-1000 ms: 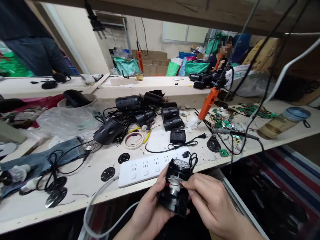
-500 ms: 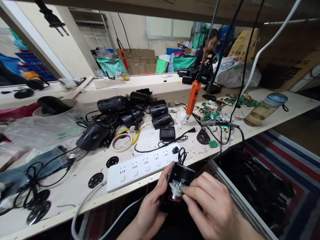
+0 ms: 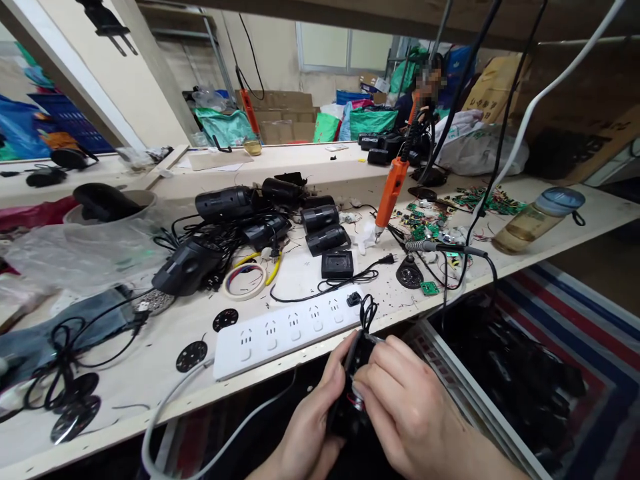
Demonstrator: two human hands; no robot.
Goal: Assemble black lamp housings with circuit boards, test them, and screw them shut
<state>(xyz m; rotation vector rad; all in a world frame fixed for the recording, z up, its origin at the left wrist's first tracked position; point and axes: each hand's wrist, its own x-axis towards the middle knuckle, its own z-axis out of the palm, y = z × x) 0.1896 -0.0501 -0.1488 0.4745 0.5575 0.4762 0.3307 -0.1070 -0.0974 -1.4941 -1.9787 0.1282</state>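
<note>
Near the bench's front edge, my left hand (image 3: 313,410) is wrapped round an open black plastic housing (image 3: 351,367), gripping it along its left side. My right hand (image 3: 407,403) reaches into the housing from the right, fingers bent and pinched on a small silver motor (image 3: 358,403) with red wire. My fingers cover most of the motor and the housing's inside. A black cord (image 3: 368,312) loops up just behind the housing. Close by on the bench lies a white power strip (image 3: 280,335), with a black plug in its right end.
An orange electric screwdriver (image 3: 391,193) hangs over the bench. A soldering iron (image 3: 425,247) lies near green circuit boards (image 3: 429,288). Black housings (image 3: 327,239), a tape roll (image 3: 245,281) and a bottle (image 3: 537,220) stand about. A co-worker (image 3: 417,100) sits across the bench.
The housing has turned to a steeper, more edge-on angle. My right fingers have pushed further into it, hiding the motor's white wheel that showed before. The view has shifted slightly.
</note>
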